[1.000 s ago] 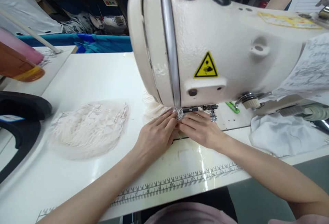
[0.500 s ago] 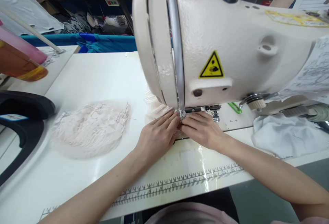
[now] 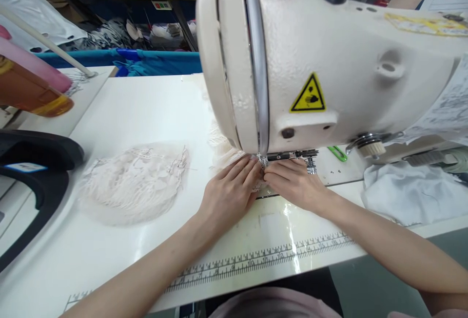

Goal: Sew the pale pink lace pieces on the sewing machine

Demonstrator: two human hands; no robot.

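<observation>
My left hand (image 3: 230, 191) and my right hand (image 3: 294, 181) lie side by side on the table right under the head of the cream sewing machine (image 3: 329, 60). Their fingertips press together on a small strip of white lace (image 3: 260, 161) at the presser foot. The fingers of both hands are drawn close and flat over the lace. More pale lace (image 3: 221, 150) trails out behind the needle, to the left of the machine head.
A pile of pale lace pieces (image 3: 133, 181) lies on the white table (image 3: 120, 108) to the left. A printed ruler (image 3: 256, 259) runs along the front edge. White cloth (image 3: 405, 194) sits at the right, a black curved object (image 3: 32, 172) at the far left.
The view has shifted a little, so everything sits slightly further right. The hands stay pressed at the presser foot, barely moved.
</observation>
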